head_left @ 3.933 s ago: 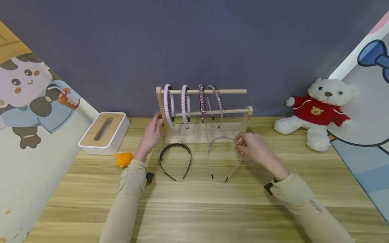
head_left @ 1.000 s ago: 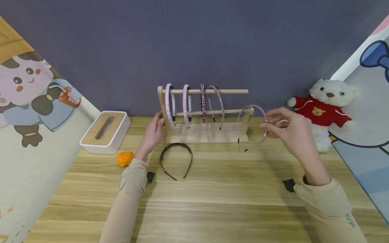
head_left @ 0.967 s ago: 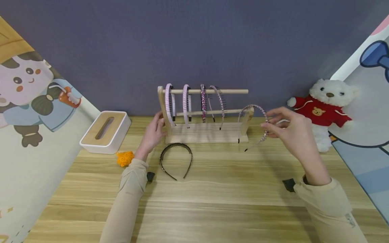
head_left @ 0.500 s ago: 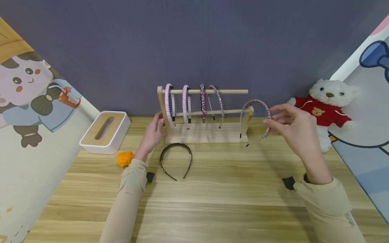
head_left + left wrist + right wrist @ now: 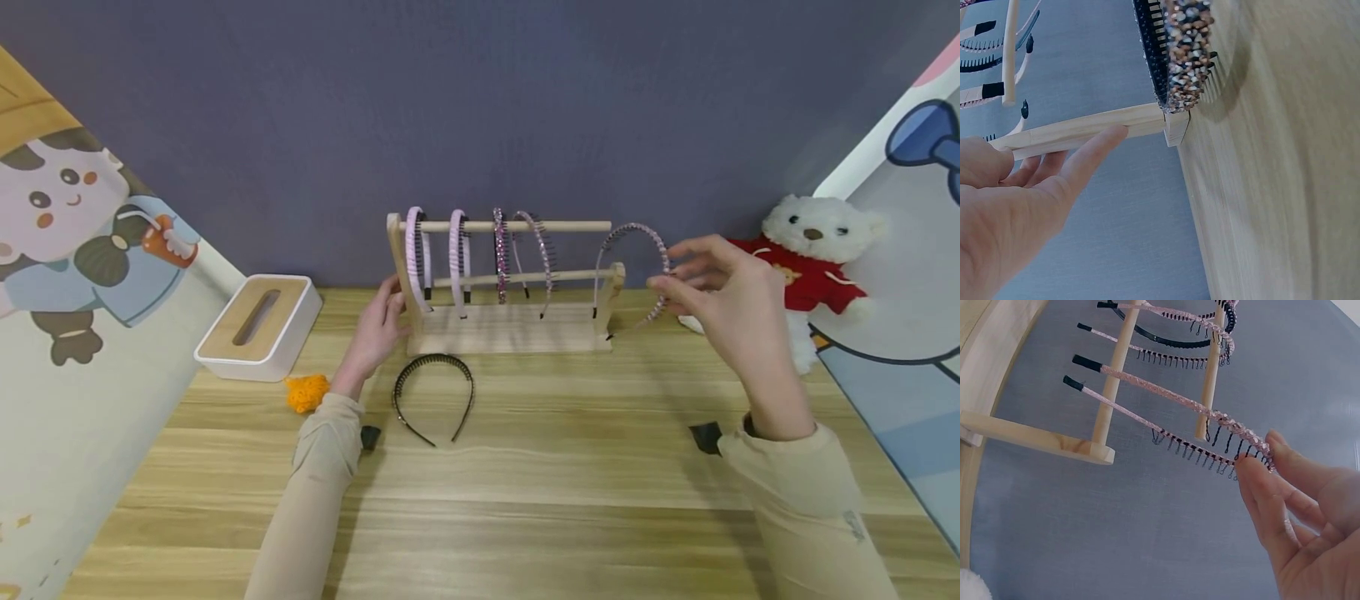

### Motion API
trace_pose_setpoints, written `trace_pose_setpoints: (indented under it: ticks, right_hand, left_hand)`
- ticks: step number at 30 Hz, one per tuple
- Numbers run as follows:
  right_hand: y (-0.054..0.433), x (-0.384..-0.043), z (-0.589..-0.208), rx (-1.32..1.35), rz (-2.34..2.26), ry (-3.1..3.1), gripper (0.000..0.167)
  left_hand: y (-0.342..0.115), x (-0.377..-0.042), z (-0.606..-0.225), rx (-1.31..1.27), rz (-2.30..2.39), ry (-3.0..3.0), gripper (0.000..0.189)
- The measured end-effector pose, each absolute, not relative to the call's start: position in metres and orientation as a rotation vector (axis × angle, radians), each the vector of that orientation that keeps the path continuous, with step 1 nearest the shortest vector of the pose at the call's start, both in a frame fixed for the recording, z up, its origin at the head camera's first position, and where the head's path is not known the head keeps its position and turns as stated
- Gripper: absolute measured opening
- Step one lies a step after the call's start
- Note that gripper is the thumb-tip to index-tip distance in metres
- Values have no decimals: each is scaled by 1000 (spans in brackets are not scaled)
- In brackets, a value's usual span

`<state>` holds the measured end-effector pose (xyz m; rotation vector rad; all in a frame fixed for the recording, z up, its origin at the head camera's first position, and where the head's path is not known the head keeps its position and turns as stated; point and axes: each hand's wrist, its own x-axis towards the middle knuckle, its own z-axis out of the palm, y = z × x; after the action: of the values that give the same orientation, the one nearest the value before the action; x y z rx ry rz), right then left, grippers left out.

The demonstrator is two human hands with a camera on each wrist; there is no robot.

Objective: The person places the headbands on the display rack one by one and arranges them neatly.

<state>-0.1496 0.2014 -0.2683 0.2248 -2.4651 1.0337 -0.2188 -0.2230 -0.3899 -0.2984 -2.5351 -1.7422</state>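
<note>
My right hand pinches a pink beaded headband by its curved top, just off the right end of the wooden headband rack. In the right wrist view, the held headband has dark comb teeth and black tips, and its two arms reach past the rack's rods. My left hand holds the rack's left post, with thumb and fingers on either side of it. Two pale pink headbands, a magenta glitter one and a pink toothed one hang on the rods.
A black beaded headband lies on the wooden table before the rack. To the left are a white tissue box and an orange knitted thing. A white teddy bear in red sits at the right against the dark wall.
The right hand has lifted the pink headband off the table, carried it right and back, and raised it slightly higher over the last second. The left hand stays on the post.
</note>
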Motion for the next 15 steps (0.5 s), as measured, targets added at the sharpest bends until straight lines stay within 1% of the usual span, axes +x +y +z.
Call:
trace_pose_setpoints:
  ticks: [7,15]
  right_hand:
    - [197,-153,-269,188,1050,-2425,35]
    - [195,-158,-268,207,1043,-2381,36]
  left_hand:
    - [-224,-219,-390,-302,-1756,-2533,49]
    - [-223,-218,-389,-297,-1761,-2528,50]
